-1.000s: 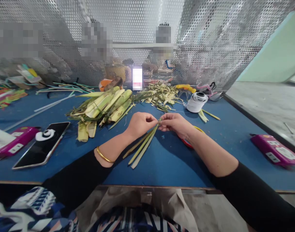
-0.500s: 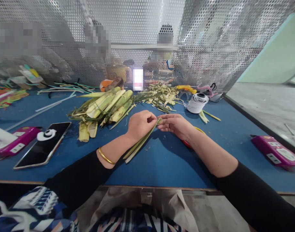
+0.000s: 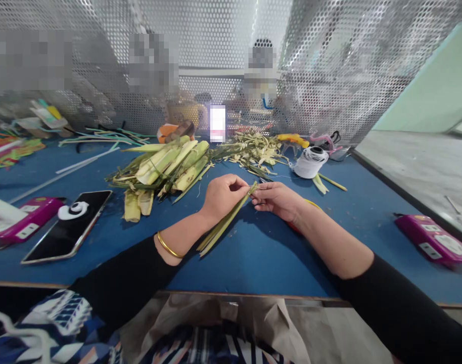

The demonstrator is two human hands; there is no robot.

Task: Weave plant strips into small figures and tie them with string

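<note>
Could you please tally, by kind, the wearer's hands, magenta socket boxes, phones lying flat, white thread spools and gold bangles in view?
Wearer's hands, left hand and right hand: 2
Magenta socket boxes, left box and right box: 2
Flat phone: 1
White thread spool: 1
Gold bangle: 1
Total: 7

Both wrists low, fingers (image 3: 243,188) pinched, forearms converging

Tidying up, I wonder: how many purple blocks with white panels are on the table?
2: the right block, near the right edge of the table, and the left block, beside the phone. Another could be hidden.
</note>
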